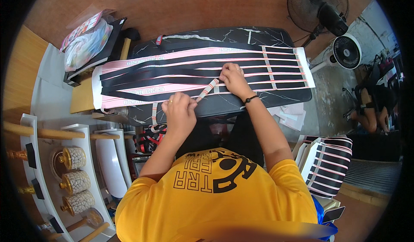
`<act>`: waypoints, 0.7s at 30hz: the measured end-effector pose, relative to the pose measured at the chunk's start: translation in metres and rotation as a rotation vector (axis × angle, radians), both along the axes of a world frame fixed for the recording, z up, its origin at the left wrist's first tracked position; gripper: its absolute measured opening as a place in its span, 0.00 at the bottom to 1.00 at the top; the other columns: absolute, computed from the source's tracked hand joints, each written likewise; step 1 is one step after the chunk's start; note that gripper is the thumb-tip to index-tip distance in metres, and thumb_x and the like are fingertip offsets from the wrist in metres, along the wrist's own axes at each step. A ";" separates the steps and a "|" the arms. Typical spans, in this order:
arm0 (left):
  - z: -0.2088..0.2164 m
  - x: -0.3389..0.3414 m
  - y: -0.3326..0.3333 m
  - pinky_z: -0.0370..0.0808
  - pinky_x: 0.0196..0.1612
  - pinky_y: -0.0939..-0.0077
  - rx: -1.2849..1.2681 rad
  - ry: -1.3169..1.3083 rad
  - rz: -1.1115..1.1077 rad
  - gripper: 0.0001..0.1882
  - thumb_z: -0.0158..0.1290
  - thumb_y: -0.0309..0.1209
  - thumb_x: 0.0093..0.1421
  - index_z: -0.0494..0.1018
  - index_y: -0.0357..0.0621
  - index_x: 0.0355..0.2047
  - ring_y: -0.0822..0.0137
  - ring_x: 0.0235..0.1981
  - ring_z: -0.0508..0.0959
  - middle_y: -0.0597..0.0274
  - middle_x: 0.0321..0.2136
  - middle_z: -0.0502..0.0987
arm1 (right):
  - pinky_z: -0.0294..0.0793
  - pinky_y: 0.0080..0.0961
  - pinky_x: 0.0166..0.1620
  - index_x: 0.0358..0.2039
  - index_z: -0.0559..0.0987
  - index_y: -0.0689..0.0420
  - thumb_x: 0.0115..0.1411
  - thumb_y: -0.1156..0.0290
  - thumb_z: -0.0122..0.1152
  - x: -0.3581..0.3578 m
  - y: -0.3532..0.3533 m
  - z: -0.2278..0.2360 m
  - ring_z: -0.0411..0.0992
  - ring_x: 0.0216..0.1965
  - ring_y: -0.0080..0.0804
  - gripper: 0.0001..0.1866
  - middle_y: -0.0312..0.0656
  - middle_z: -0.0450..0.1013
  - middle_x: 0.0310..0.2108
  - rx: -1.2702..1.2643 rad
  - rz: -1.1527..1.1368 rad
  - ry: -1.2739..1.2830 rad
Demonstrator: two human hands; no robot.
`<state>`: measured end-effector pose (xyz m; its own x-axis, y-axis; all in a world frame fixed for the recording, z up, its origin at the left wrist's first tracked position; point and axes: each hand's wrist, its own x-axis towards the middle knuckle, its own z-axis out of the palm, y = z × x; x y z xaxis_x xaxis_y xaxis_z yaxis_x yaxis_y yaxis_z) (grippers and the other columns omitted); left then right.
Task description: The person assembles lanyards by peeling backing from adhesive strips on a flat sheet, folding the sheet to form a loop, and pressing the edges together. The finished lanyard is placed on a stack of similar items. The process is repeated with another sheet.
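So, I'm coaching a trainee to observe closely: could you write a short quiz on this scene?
1. Multiple choice: the person's shirt is mainly A) green, B) yellow, C) grey.
2. True or false: black straps lie over the pink sheet.
3. Open: what slants between the left hand and the right hand?

Key: 1. B. 2. True. 3. A striped tape.

Our yellow shirt [254, 203] with short sleeves [282, 175] and black print [241, 170], black trousers [243, 136], one dark bracelet [249, 100], gold-coloured rings [170, 101]
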<state>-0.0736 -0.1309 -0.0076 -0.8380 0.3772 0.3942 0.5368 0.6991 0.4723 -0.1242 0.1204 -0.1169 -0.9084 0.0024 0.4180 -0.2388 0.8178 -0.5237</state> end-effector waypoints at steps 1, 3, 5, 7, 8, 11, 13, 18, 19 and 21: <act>0.004 0.008 -0.003 0.58 0.45 0.60 -0.015 -0.021 -0.036 0.05 0.57 0.24 0.53 0.72 0.44 0.26 0.57 0.37 0.72 0.62 0.29 0.71 | 0.64 0.45 0.53 0.29 0.80 0.55 0.56 0.64 0.63 -0.003 -0.001 -0.002 0.67 0.51 0.44 0.08 0.40 0.71 0.44 -0.010 -0.051 -0.014; 0.012 0.025 -0.010 0.58 0.45 0.60 -0.034 -0.061 -0.108 0.05 0.58 0.23 0.53 0.72 0.44 0.26 0.57 0.37 0.72 0.62 0.29 0.71 | 0.65 0.45 0.51 0.31 0.80 0.55 0.57 0.65 0.61 -0.011 -0.001 -0.003 0.67 0.49 0.43 0.07 0.39 0.71 0.42 0.011 -0.114 -0.042; 0.015 0.032 -0.014 0.58 0.45 0.60 -0.037 -0.093 -0.091 0.04 0.58 0.23 0.53 0.73 0.44 0.26 0.57 0.37 0.72 0.61 0.29 0.71 | 0.65 0.45 0.52 0.31 0.79 0.54 0.57 0.67 0.61 -0.016 0.004 -0.001 0.67 0.50 0.44 0.06 0.39 0.71 0.43 -0.116 -0.069 -0.032; 0.013 0.032 -0.016 0.58 0.45 0.61 -0.041 -0.080 -0.050 0.04 0.58 0.23 0.53 0.74 0.44 0.27 0.57 0.36 0.73 0.61 0.28 0.72 | 0.64 0.45 0.53 0.32 0.79 0.53 0.56 0.68 0.61 -0.013 0.010 0.002 0.66 0.52 0.44 0.05 0.39 0.71 0.45 -0.331 0.039 0.010; 0.011 0.029 -0.017 0.58 0.45 0.61 -0.035 -0.077 -0.031 0.04 0.58 0.24 0.53 0.74 0.44 0.27 0.57 0.36 0.73 0.62 0.28 0.72 | 0.64 0.44 0.54 0.32 0.79 0.53 0.55 0.68 0.62 -0.008 0.010 0.003 0.66 0.52 0.45 0.05 0.39 0.71 0.46 -0.310 0.055 0.065; 0.007 0.020 -0.017 0.58 0.43 0.62 0.001 -0.030 0.010 0.04 0.58 0.24 0.54 0.73 0.44 0.27 0.58 0.34 0.73 0.62 0.27 0.71 | 0.61 0.44 0.58 0.32 0.78 0.51 0.51 0.68 0.67 0.013 0.011 0.007 0.65 0.55 0.46 0.08 0.41 0.70 0.50 -0.221 0.112 0.071; 0.008 0.016 -0.018 0.58 0.42 0.62 0.001 -0.034 0.011 0.05 0.58 0.23 0.52 0.72 0.44 0.25 0.58 0.33 0.73 0.62 0.26 0.71 | 0.60 0.44 0.59 0.32 0.78 0.51 0.49 0.69 0.68 0.020 0.007 0.008 0.65 0.55 0.46 0.10 0.41 0.70 0.50 -0.085 0.111 0.006; 0.025 0.035 -0.031 0.57 0.40 0.63 -0.065 -0.085 -0.135 0.07 0.59 0.21 0.48 0.71 0.44 0.22 0.57 0.32 0.72 0.61 0.25 0.70 | 0.58 0.44 0.61 0.32 0.76 0.51 0.47 0.71 0.71 0.023 0.000 0.010 0.63 0.56 0.47 0.13 0.40 0.70 0.51 -0.065 0.048 -0.045; 0.027 0.041 -0.034 0.57 0.41 0.63 -0.082 -0.120 -0.170 0.07 0.59 0.20 0.47 0.71 0.44 0.21 0.57 0.32 0.72 0.61 0.25 0.70 | 0.56 0.44 0.62 0.31 0.75 0.51 0.46 0.71 0.71 0.022 -0.001 0.009 0.63 0.56 0.47 0.13 0.40 0.70 0.51 -0.086 0.042 -0.088; 0.028 0.051 -0.040 0.58 0.41 0.64 -0.093 -0.188 -0.222 0.08 0.60 0.20 0.46 0.71 0.43 0.21 0.56 0.32 0.72 0.60 0.25 0.70 | 0.56 0.45 0.63 0.31 0.75 0.51 0.46 0.71 0.71 0.021 -0.001 0.009 0.63 0.57 0.47 0.13 0.40 0.70 0.51 -0.092 0.037 -0.082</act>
